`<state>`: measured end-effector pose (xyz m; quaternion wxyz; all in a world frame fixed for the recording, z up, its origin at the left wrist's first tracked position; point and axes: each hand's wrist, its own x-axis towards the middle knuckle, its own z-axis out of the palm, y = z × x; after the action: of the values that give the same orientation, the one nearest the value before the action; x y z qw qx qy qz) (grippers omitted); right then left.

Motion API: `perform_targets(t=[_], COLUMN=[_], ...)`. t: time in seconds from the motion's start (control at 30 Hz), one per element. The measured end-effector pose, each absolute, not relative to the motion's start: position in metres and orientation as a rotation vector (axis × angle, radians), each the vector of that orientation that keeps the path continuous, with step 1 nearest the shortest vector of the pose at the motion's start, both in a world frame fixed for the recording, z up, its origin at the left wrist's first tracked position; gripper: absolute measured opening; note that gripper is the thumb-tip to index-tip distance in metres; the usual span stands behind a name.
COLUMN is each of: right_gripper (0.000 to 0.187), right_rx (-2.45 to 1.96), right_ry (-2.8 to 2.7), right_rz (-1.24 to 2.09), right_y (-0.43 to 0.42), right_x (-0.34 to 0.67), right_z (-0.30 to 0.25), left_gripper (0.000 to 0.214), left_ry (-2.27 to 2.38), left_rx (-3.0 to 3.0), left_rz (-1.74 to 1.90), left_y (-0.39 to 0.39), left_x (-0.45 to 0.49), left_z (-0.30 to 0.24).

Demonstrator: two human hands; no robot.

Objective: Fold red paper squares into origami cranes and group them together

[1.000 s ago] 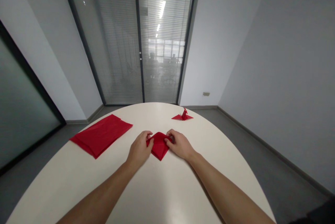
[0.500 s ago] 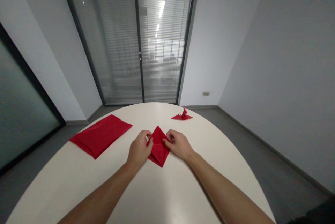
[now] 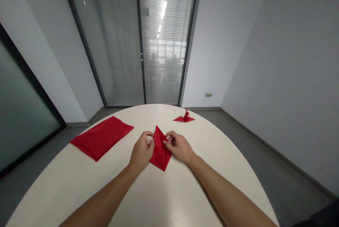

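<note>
A red sheet of origami paper [image 3: 162, 154], folded into a diamond with creases across it, lies in front of me between both hands. My left hand [image 3: 142, 150] pinches its left edge between thumb and fingers. On the opposite side my right hand [image 3: 180, 146] grips the right edge, its thumb lying on top of the paper. The upper part narrows to a raised point, with its sides drawn inward. The lower tip points toward me.
To the left lies a stack of red paper sheets [image 3: 102, 138]. A folded red paper crane [image 3: 185, 117] stands near the far edge of the round white table [image 3: 148, 198]. Beyond the table are a glass door with blinds [image 3: 164, 60] and grey walls.
The sides of the paper's upper part have come inward, so it looks narrower and its top point has shifted slightly left. Both hands stay at the edges with small finger movements.
</note>
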<state>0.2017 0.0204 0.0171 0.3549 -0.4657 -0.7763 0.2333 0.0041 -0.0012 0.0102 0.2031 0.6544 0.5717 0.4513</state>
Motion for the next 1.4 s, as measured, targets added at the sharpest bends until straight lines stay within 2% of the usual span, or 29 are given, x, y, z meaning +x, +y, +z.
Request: perform_targets(t=[0.37,0.63,1.07,1.4], right_gripper=[0.016,0.020,0.004,0.016], right_rx=[-1.190,-1.212,-1.295,-1.237], right_ry=[-1.999,-1.977,-1.973,-1.972], right_rz=[0.592,0.612,0.534,0.513], right_y=[0.0196,0.0216,0.0247,0.0202], right_x=[0.2022,0.2022,0.2030,0.1992], right_z=[0.0175,0.0151,0.0159,0.0215], left_gripper=[0.024,0.029,0.011,0.011], left_ry=[1.700,1.591,1.582,1.528], left_rx=[1.985,1.919,1.992,2.037], left_rz=[1.216,1.207,1.137,1.100], left_y=[0.0032,0.0048,-0.0001,-0.0020], left_x=[-0.0003,0.0017,0.0029,0.0038], left_z=[0.0023,0.0020,0.0096,0.0107])
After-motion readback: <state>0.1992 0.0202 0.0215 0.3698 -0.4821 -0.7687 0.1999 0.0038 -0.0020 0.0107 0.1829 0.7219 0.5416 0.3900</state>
